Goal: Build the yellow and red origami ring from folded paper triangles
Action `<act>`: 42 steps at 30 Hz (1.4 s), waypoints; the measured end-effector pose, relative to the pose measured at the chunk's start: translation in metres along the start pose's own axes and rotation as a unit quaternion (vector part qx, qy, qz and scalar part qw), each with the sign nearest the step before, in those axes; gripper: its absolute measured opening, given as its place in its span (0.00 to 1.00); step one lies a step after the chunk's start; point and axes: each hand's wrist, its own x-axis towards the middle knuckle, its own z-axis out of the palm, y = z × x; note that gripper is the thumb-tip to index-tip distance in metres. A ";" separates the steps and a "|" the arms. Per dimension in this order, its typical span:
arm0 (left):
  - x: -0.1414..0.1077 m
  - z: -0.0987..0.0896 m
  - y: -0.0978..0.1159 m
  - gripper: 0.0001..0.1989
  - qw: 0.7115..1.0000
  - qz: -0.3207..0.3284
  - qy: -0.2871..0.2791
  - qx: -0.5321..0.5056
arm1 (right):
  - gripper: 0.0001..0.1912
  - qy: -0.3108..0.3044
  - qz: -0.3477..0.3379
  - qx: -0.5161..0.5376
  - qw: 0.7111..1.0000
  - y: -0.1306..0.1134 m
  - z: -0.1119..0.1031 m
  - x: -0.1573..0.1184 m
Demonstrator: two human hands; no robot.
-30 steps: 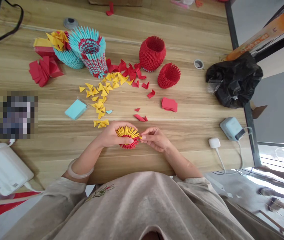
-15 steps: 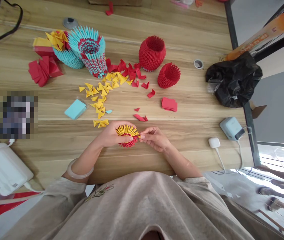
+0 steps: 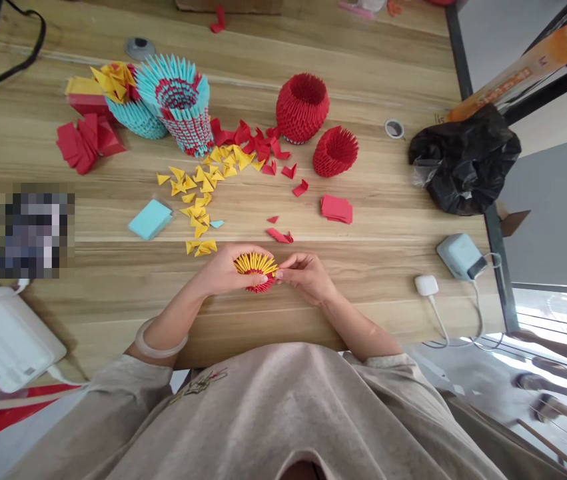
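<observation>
My left hand (image 3: 226,270) is wrapped around a ring of folded paper pieces (image 3: 256,263), with yellow points along the top and red ones below. Its thumb lies across the ring's middle. At the ring's right edge, my right hand (image 3: 308,277) pinches a small yellow paper piece (image 3: 276,273), mostly hidden by the fingertips. Yellow folded triangles (image 3: 204,178) are scattered beyond my left hand. Just past the ring lie a red folded strip (image 3: 280,235) and a small red triangle (image 3: 273,219). Loose red pieces (image 3: 250,137) sit farther back.
Two red paper vases (image 3: 303,110) and a blue-red one (image 3: 188,120) stand at the back. Blue paper slips (image 3: 150,219) and red slips (image 3: 336,209) lie nearer. A black plastic bag (image 3: 466,160) and a charger (image 3: 462,256) are right, a white box (image 3: 10,340) left.
The yellow piece in my right fingers has come up against the ring's right edge. The ring has shifted slightly right and tilted a little in my left hand.
</observation>
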 end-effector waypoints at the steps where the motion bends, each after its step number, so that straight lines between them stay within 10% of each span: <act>1: 0.000 0.001 0.000 0.21 1.000 0.000 -0.001 0.000 | 0.12 0.002 0.002 0.006 1.000 -0.001 0.000 0.000; 10: 0.001 0.000 -0.004 0.27 0.992 -0.012 -0.043 -0.117 | 0.14 -0.013 0.058 0.038 0.998 -0.011 -0.010 0.003; 19: 0.002 0.006 0.004 0.19 0.998 0.024 0.029 0.049 | 0.14 -0.006 0.012 -0.013 1.000 -0.006 -0.008 0.003; 42: 0.004 0.011 0.000 0.17 0.994 0.012 0.074 0.078 | 0.16 0.061 -0.067 -0.141 0.986 -0.003 0.004 0.003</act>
